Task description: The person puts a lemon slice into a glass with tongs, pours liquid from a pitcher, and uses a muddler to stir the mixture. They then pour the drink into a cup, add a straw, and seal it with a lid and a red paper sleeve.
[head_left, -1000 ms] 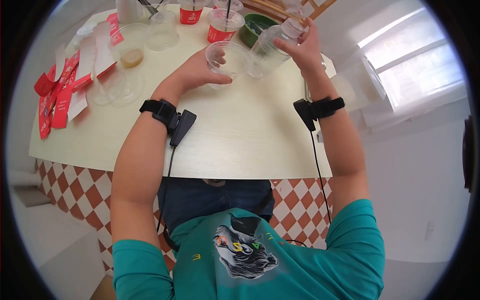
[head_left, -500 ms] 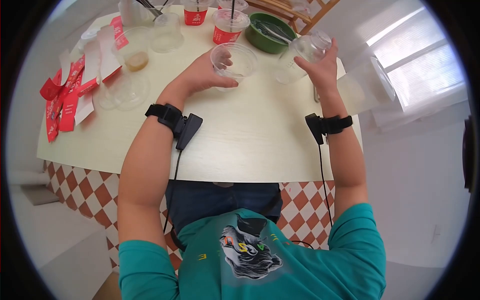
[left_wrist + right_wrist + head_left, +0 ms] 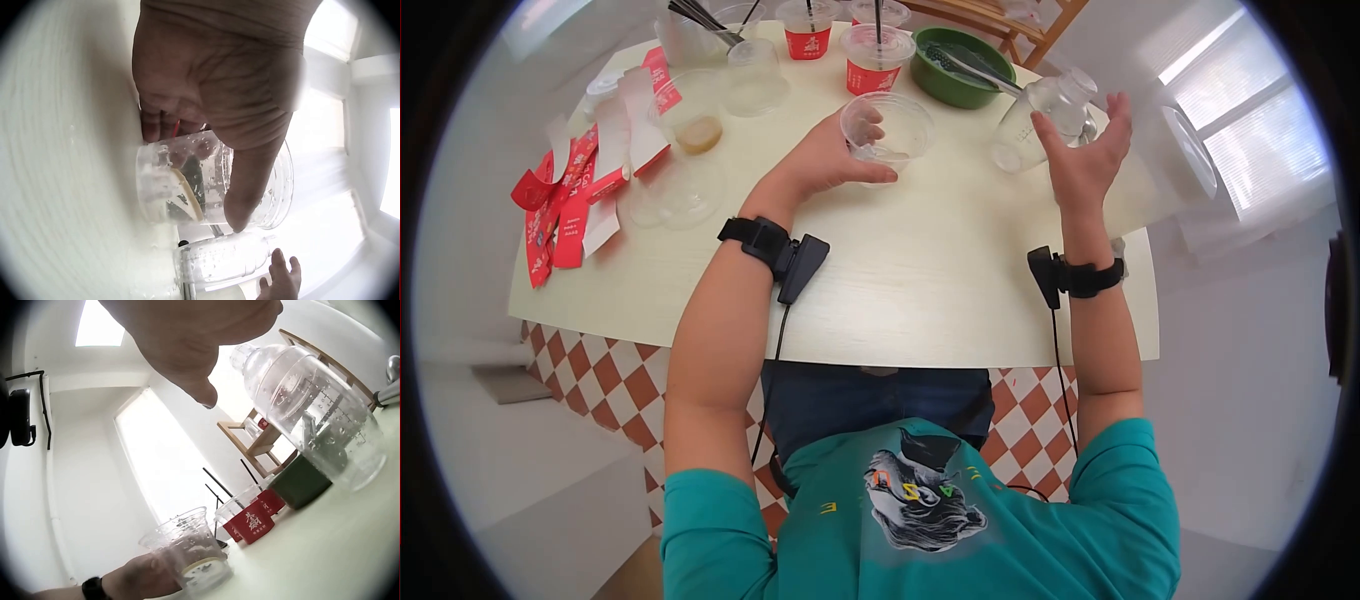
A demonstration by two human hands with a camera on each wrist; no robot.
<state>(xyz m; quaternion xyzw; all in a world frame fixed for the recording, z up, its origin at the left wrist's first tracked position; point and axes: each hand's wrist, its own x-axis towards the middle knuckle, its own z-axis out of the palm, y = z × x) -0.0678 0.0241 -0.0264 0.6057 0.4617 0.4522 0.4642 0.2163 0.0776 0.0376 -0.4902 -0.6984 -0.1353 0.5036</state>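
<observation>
We find the left hand (image 3: 830, 155) gripping a clear cup (image 3: 890, 130), thumb on the near side of the wall and fingers curled round the far side. We record the cup as upright and open at the top, over the middle part of the pale table (image 3: 900, 270). Inside, low down, we note a thin slice (image 3: 205, 569) with a yellowish rim, and drops cling to the cup wall.

We find the right hand (image 3: 1090, 155) spread, thumb held away from the fingers, with nothing in its grasp. It is just beside a clear bottle (image 3: 1035, 130), which stands on the table to the right of the cup, well apart from it. The right wrist view shows the bottle's narrow neck, measuring marks and wet wall.

Behind the cup and bottle we log a green bowl (image 3: 960, 92) with a utensil (image 3: 992, 80) leaning over its rim. To the left of the bowl stand red-banded cups (image 3: 872, 76) with black straws (image 3: 878, 22). At the left side of the table we observe red and white cardboard pieces (image 3: 572, 205), with clear lids (image 3: 675, 198) lying flat beside them.
</observation>
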